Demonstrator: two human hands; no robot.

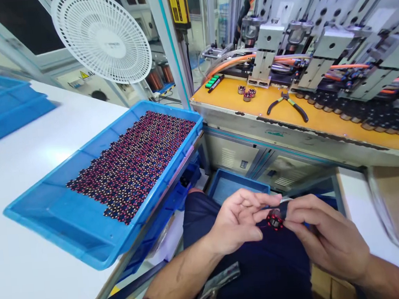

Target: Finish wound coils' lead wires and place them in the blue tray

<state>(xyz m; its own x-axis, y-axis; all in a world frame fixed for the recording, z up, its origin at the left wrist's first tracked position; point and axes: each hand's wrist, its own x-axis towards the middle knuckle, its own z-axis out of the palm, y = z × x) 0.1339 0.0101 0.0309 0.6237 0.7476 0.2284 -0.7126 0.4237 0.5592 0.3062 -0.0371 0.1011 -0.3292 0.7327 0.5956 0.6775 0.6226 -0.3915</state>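
Observation:
Over my lap, my left hand [238, 220] and my right hand [325, 236] meet around a small round wound coil with red wire [275, 219]. The left hand's thumb and fingers pinch it from the left. From the right, my right hand's fingers close on the coil and on a thin metal tool [285, 200] above it. To the left, a blue tray [53, 216] on the white table [20, 150] carries several rows of the same red and dark coils [134, 161].
A machine with an orange deck [286, 110] stands ahead, with pliers [287, 103], three loose coils [246, 92] and markers [214, 81] on it. A white fan [102, 35] is at the back. An empty blue bin [235, 183] sits below, stacked blue trays [2, 107] far left.

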